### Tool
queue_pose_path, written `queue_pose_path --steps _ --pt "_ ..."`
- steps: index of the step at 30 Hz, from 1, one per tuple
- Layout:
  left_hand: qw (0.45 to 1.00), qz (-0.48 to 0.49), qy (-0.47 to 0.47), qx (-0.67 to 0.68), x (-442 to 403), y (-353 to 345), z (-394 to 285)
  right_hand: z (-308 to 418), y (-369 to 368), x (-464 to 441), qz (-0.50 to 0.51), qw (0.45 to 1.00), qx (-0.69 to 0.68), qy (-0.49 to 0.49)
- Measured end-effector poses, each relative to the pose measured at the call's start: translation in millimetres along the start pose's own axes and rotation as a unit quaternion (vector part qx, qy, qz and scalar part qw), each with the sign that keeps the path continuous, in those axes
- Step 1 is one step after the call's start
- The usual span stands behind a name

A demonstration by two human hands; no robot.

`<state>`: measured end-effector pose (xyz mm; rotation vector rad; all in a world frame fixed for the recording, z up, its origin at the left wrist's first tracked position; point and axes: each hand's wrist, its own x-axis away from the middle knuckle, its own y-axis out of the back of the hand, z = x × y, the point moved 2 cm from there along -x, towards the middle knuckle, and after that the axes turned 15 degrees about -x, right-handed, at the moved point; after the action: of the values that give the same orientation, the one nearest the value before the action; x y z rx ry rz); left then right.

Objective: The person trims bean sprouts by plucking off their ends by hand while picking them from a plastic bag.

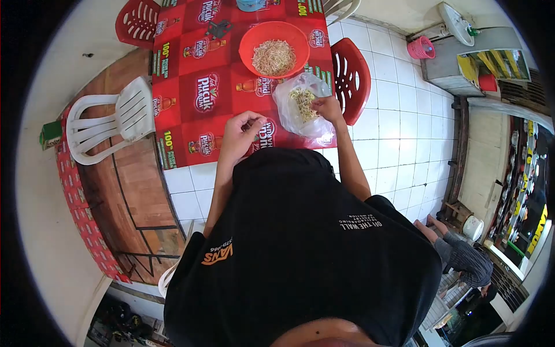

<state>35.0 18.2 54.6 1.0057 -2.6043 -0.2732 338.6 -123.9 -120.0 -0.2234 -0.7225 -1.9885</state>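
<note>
My right hand (328,109) reaches over a clear plastic bag (284,98) at the table's near edge. Its fingers are pinched together on the bean sprouts (303,99) inside the bag. My left hand (243,132) is at the table edge, left of the bag, with its fingers curled in; whatever they hold, if anything, is hidden. Beyond the bag sits an orange-red bowl (247,49) with a heap of pale bean sprouts (273,57) in it.
The table (185,115) has a red printed cover. A blue container (250,4) and a small dark object (219,28) are farther back. A white chair (133,110) stands left, a red chair (354,78) right. Another person (467,260) is at the lower right.
</note>
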Motion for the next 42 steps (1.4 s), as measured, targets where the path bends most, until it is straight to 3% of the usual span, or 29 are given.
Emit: queue_pose_path --steps 6,9,13,21,24,33,35,39,42 --pt "0.998 0.037 -0.026 -0.036 -3 2 -9 94 6 40 0.086 0.965 -0.240 0.064" --pt "0.996 0.040 -0.065 -0.036 -7 2 -30 154 1 68 0.086 0.948 -0.273 0.138" --pt "0.998 0.012 -0.065 0.021 -10 2 -50 229 -5 110 0.060 0.943 -0.158 0.287" --pt "0.994 -0.052 -0.090 0.039 2 11 -60 270 -17 139 0.037 0.921 -0.025 0.388" --pt "0.992 -0.060 -0.092 0.056 8 12 -63 278 -17 146 0.068 0.912 0.020 0.403" --pt "0.984 -0.030 -0.066 0.164 21 19 -69 274 -19 155 0.116 0.932 -0.060 0.338" --pt "0.981 -0.033 -0.062 0.179 24 17 -68 274 -16 159 0.118 0.923 -0.040 0.363" --pt "0.990 -0.051 -0.103 0.085 31 21 -62 279 -15 168 0.075 0.932 -0.073 0.347" --pt "0.989 -0.067 -0.127 0.013 40 25 -70 277 -19 168 0.123 0.916 -0.116 0.364"
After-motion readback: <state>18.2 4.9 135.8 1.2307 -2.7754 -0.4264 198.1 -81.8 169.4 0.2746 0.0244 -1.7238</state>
